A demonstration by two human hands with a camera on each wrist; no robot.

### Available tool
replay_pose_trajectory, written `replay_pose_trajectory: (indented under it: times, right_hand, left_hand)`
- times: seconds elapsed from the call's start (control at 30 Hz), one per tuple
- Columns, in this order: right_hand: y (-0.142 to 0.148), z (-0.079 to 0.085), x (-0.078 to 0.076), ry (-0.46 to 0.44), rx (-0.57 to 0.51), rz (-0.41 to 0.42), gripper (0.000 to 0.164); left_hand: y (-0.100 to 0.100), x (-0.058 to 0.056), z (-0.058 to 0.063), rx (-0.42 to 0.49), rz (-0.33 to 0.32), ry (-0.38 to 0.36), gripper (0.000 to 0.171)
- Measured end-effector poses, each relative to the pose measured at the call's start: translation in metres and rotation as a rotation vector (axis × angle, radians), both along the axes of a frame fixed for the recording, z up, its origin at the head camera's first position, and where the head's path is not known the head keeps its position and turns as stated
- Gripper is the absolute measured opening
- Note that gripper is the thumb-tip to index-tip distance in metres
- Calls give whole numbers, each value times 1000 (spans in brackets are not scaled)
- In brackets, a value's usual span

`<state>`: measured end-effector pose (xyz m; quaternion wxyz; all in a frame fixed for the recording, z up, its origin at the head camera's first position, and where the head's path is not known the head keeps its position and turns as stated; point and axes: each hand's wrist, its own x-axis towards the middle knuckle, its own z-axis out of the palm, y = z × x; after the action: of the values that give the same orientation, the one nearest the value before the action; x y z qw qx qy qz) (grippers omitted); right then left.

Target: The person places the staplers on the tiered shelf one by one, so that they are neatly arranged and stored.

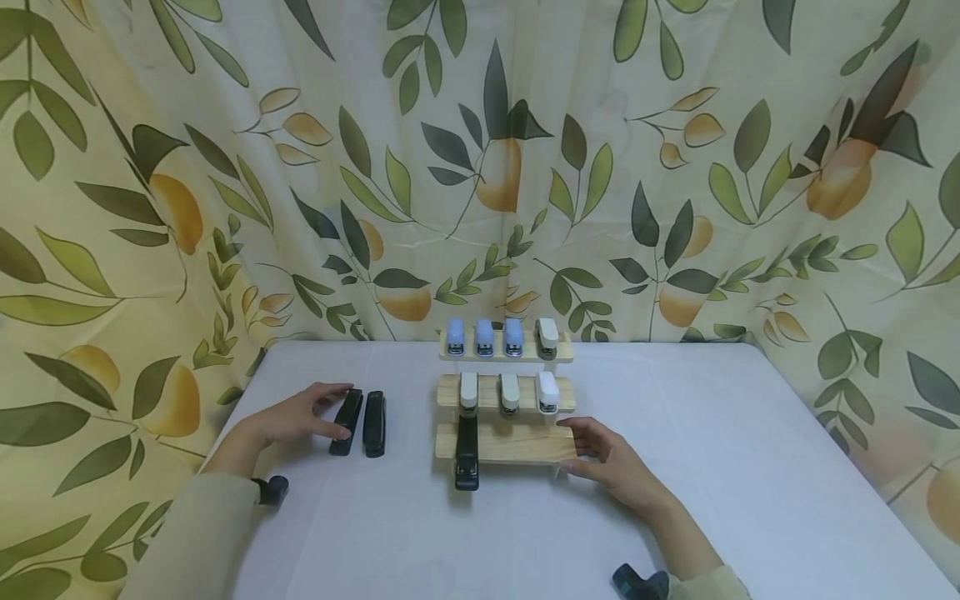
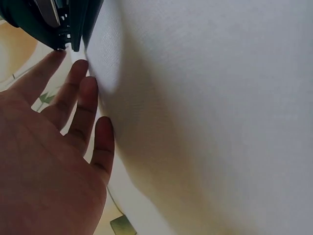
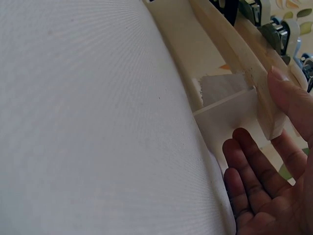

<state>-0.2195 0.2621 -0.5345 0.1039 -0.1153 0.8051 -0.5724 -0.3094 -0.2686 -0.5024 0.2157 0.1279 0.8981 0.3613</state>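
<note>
My left hand (image 1: pixel 296 414) pinches a black stapler (image 1: pixel 348 417) on the table between thumb and index finger, one at each end. In the left wrist view the index fingertip meets the end of that stapler (image 2: pixel 78 22), and the other fingers stay extended. A second black stapler (image 1: pixel 374 425) lies just right of it. My right hand (image 1: pixel 611 458) holds the right end of the lowest shelf of a stepped wooden rack (image 1: pixel 525 443). Its thumb presses the board's edge (image 3: pixel 266 105) in the right wrist view. Another black stapler (image 1: pixel 467 454) rests at that shelf's left.
On the middle shelf (image 1: pixel 487 392) stand three small white or pale staplers. The top shelf (image 1: pixel 495 353) carries three small blue staplers (image 1: pixel 484 333) and a white one (image 1: pixel 547 335). A leaf-and-fruit patterned curtain (image 1: pixel 480 167) hangs behind the white-covered table (image 1: pixel 360 525).
</note>
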Motion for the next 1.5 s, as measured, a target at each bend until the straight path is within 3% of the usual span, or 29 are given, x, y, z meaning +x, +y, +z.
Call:
replay_pose_trajectory:
  times: [0.4,0.87,1.5]
  right_hand:
    - [-1,-1,0,5,9,-2,61]
    - [-1,1,1,5,7,-2,62]
    - [-1,1,1,27,28,-2,61]
  left_hand:
    - [3,-3,1,-58,-18,0,96]
    - [6,2,-2,42,71,-36,97]
    - [3,8,-4,46,108,-5,102]
